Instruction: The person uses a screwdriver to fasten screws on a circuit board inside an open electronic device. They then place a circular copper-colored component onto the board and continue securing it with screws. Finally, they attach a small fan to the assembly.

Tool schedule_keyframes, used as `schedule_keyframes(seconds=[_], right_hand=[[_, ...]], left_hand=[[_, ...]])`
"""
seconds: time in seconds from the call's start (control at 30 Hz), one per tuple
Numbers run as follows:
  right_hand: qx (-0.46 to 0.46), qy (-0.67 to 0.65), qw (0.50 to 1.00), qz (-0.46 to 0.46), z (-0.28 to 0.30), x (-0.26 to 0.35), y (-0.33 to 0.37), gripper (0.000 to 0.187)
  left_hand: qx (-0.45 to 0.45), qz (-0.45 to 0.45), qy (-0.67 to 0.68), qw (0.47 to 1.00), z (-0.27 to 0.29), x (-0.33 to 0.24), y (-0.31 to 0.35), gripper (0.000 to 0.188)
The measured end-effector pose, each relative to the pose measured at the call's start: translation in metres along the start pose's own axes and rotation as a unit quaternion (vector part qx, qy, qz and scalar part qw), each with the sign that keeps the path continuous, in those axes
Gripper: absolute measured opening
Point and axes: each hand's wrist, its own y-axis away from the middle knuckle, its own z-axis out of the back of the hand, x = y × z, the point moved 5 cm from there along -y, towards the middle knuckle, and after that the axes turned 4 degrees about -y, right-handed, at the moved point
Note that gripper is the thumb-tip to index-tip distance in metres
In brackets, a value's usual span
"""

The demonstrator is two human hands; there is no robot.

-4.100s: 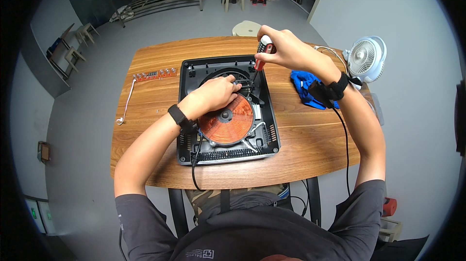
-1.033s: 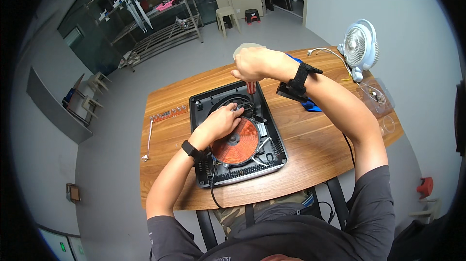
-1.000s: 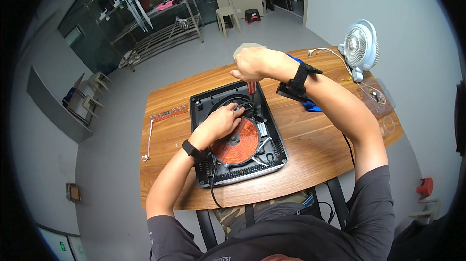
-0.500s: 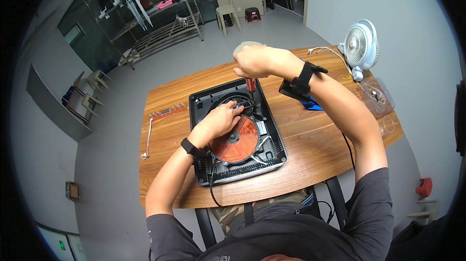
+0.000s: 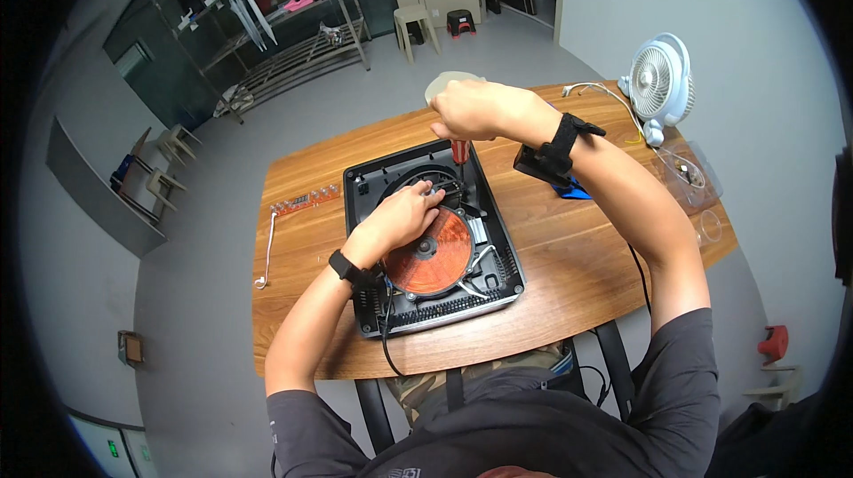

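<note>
An opened induction cooker (image 5: 433,322), its black housing laid flat, shows a round copper coil (image 5: 442,256) and dark inner parts. My right hand (image 5: 464,110) is closed around the top of a screwdriver with a red handle (image 5: 459,151). The screwdriver stands upright over the inner parts near the housing's far right side; its tip is hard to make out. My left hand (image 5: 404,216) lies over the coil's far edge, fingers stretched out and touching the dark parts beside the screwdriver. What sits under the left palm is hidden.
Left of the housing lies a narrow orange circuit board (image 5: 306,201) with a white cable (image 5: 269,251). A pale blue fan (image 5: 656,83) stands at the table's far right corner, near a clear plastic tray (image 5: 697,178). A pale round item (image 5: 444,85) is partly behind my right hand.
The whole view has shifted very slightly. Both hands keep their places, the right on the screwdriver and the left on the inner parts.
</note>
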Motion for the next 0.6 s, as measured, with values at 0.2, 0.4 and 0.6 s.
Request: schedule_keyframes(seconds=[0.2,0.4,0.6], right_hand=[[0.092,0.036,0.992,-0.083,0.011,0.014,0.008,0.033],[0.063,-0.034,0.996,0.055,-0.007,-0.003,-0.005,0.034],[0.094,-0.035,0.994,-0.051,0.010,0.016,0.006,0.027]], left_hand=[[0.002,0.009,0.004,1.000,0.001,0.000,0.001,0.041],[0.003,0.013,0.008,1.000,0.002,-0.001,0.000,0.042],[0.000,0.017,0.005,1.000,0.001,0.002,0.004,0.041]])
